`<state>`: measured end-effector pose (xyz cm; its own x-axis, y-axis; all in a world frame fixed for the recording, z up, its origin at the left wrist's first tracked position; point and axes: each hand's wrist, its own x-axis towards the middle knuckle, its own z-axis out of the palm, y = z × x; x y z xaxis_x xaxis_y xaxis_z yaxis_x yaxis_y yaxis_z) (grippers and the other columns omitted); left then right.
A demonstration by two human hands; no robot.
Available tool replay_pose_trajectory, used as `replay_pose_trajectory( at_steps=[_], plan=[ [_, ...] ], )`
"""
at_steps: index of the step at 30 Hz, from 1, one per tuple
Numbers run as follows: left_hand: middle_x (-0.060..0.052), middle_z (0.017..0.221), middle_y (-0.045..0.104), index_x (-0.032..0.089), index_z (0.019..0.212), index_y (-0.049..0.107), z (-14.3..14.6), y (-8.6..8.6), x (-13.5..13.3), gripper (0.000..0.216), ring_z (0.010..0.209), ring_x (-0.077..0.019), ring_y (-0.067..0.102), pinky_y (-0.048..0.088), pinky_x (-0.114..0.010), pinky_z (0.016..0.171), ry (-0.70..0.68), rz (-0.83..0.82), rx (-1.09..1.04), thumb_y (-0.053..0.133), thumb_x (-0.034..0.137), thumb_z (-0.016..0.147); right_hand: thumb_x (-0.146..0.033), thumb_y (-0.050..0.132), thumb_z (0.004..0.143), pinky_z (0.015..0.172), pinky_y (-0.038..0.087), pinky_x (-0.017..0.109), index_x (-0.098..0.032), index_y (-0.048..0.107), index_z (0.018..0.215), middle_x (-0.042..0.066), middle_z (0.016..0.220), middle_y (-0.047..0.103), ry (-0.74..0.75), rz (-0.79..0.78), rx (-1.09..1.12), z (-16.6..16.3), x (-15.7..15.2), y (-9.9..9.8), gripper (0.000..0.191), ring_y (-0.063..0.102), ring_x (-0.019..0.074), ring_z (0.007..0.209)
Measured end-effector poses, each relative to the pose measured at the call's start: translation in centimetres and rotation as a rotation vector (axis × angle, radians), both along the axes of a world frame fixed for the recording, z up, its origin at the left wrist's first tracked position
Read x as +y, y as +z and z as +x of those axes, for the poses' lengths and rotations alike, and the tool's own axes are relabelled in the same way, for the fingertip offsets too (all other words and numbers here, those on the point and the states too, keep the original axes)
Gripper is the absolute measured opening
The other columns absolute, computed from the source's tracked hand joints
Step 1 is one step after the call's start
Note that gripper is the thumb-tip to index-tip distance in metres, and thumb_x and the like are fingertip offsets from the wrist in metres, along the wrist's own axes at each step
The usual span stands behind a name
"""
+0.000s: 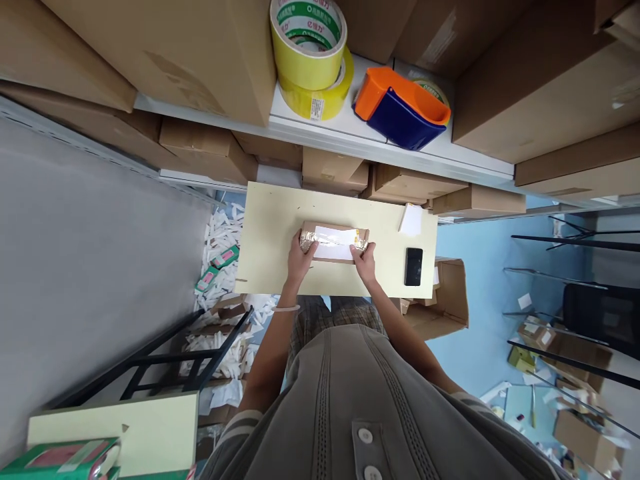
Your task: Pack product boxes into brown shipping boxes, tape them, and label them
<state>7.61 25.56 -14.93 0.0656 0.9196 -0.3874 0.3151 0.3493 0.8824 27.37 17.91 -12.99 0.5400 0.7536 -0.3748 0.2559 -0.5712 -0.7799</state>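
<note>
A small brown cardboard box (327, 257) rests on the pale yellow table (273, 230), with shiny clear tape around its ends. A white paper label (336, 241) lies across its top. My left hand (300, 259) grips the box's left end, thumb on top. At the right end, my right hand (365, 260) holds the box too, its thumb pressing near the label's edge. The fingers beneath and behind the box are partly hidden.
A black phone (413, 267) and white paper slips (411, 219) lie on the table's right. Above are tape rolls (313, 77), an orange-and-blue tape dispenser (403, 107) and cardboard boxes on a shelf (360, 137). An open carton (453, 297) stands right of the table.
</note>
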Motion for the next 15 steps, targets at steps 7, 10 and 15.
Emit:
replay_pose_trajectory(
  at_steps=[7, 10, 15],
  plan=[
    [-0.015, 0.144, 0.053, 0.019, 0.142, 0.045, 0.3, 0.4, -1.5, 0.069, 0.134, -0.0272, 0.051, 0.038, -0.039, 0.114, 0.153, 0.031, -0.06, 0.064, 0.053, 0.086, -0.062, 0.05, 0.089, 0.077, 0.045, 0.029, -0.027, 0.042, 0.092, -0.002, 0.089, 0.059, 0.112, 0.043, 0.09, 2.5, 0.0, -0.2, 0.036, 0.056, 0.0165, 0.079],
    [-0.015, 0.156, 0.04, 0.02, 0.145, 0.042, 1.0, 1.7, -3.4, 0.064, 0.149, -0.0244, 0.032, 0.02, -0.039, 0.124, 0.226, 0.203, 0.066, 0.055, 0.054, 0.092, -0.062, 0.045, 0.091, 0.098, 0.044, 0.034, -0.024, 0.054, 0.099, 0.004, 0.106, 0.065, 0.12, 0.11, 0.081, 5.7, 0.1, -1.2, 0.039, 0.059, 0.0191, 0.103],
    [-0.013, 0.158, 0.038, 0.021, 0.145, 0.041, 3.8, 4.5, -7.0, 0.056, 0.152, -0.0246, 0.023, 0.002, -0.046, 0.127, 0.157, 0.401, 0.194, 0.05, 0.048, 0.097, -0.05, 0.056, 0.089, 0.116, 0.031, 0.046, -0.019, 0.056, 0.124, 0.016, 0.14, 0.053, 0.162, 0.024, -0.256, 14.8, 0.5, -3.8, 0.047, 0.044, 0.0265, 0.135]
  ],
)
